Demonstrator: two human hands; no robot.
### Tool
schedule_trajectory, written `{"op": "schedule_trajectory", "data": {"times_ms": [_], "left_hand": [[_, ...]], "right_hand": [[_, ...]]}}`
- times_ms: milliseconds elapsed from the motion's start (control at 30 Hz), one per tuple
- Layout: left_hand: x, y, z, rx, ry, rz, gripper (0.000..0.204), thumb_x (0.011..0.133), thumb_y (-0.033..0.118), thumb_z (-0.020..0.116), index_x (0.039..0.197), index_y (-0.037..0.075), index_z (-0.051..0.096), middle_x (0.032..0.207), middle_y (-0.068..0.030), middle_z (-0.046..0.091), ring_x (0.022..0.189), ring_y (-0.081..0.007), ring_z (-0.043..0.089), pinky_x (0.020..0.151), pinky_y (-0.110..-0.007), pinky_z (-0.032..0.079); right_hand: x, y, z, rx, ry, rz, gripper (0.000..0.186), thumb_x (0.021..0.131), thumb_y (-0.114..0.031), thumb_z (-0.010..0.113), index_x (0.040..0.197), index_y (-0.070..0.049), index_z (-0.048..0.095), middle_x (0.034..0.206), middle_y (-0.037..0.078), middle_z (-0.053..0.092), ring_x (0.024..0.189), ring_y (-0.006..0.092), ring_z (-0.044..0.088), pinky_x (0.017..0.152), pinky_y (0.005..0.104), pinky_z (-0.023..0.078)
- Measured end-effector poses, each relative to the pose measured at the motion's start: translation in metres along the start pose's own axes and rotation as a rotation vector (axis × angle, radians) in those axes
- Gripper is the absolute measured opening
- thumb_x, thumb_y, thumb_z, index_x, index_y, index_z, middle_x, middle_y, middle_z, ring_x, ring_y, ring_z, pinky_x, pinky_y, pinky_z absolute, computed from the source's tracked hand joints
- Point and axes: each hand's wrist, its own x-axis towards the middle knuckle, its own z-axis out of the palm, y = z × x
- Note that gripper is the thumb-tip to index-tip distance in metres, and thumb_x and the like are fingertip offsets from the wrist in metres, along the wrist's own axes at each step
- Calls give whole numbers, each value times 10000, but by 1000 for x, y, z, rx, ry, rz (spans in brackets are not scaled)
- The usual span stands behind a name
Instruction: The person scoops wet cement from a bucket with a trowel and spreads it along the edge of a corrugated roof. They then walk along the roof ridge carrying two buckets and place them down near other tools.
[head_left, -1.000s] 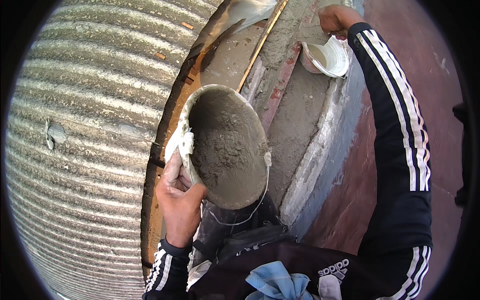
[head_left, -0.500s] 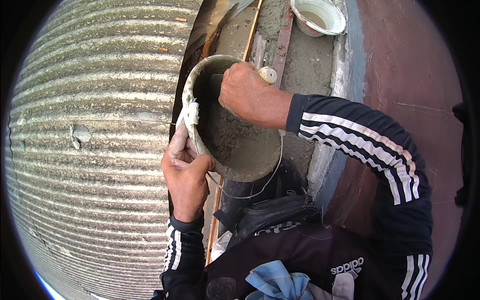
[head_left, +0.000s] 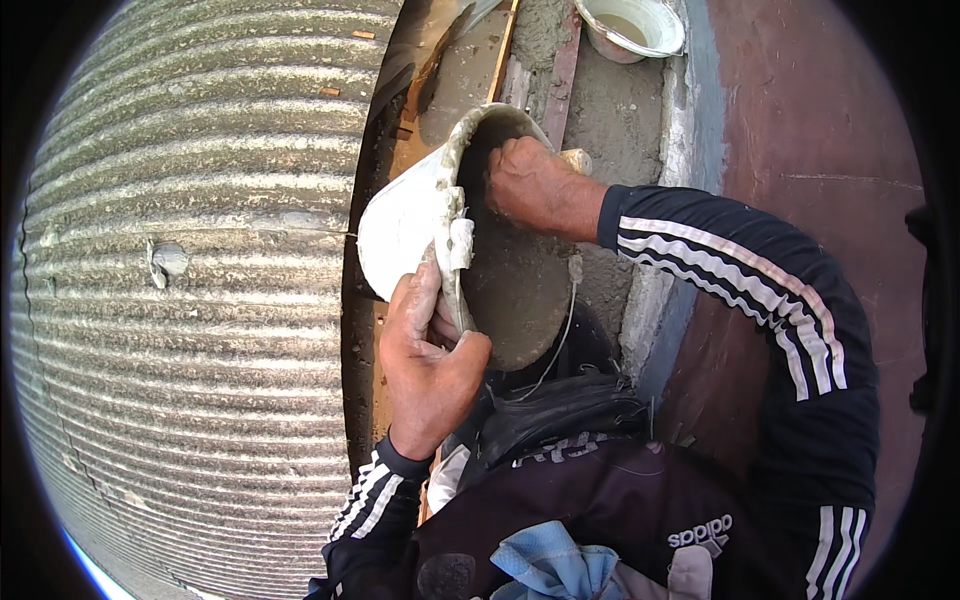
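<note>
A white bucket (head_left: 400,235) with a mortar-crusted rim is tipped on its side, its mouth turned to the right. My left hand (head_left: 432,355) grips the near left part of that rim, thumb and fingers pinching it. Inside the mouth, my right hand (head_left: 535,185) is closed round a trowel, whose pale handle end (head_left: 576,160) sticks out beyond the fist. The trowel's blade is hidden within the bucket. Wet grey mortar (head_left: 520,310) coats the bucket's inner wall. A thin wire bail (head_left: 560,355) hangs from the lower rim.
Corrugated roofing sheets (head_left: 190,330) fill the left side. A maroon wall surface (head_left: 810,110) stands on the right. Between them runs a mortar-covered channel (head_left: 615,120) with a wooden strip (head_left: 503,50). A second whitish bucket (head_left: 665,30) with murky liquid sits at the far end.
The bucket has tilted further, showing its white outer side, and shifted right. My left hand has moved right with it. My right hand has gone slightly right, the trowel still in it.
</note>
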Motion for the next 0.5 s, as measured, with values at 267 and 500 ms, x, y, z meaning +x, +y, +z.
{"op": "schedule_trajectory", "data": {"times_ms": [267,500], "left_hand": [[-4,-11,3,-68,-22,32,774,736,-120,600,1505,-89,522,1057,-3,501,822,-49,430,714,-184,392],[-1,-12,-7,-207,32,-75,836,738,-184,537,1562,-146,401,1512,-190,542,1307,-206,574,1081,-329,480]], "right_hand": [[-15,-12,22,532,-152,12,163,811,-165,690,891,-53,777,922,189,770,935,389,754,838,469,610],[-5,-5,19,829,-351,-55,236,763,-204,707,900,-13,736,888,223,738,899,456,716,784,528,570]]}}
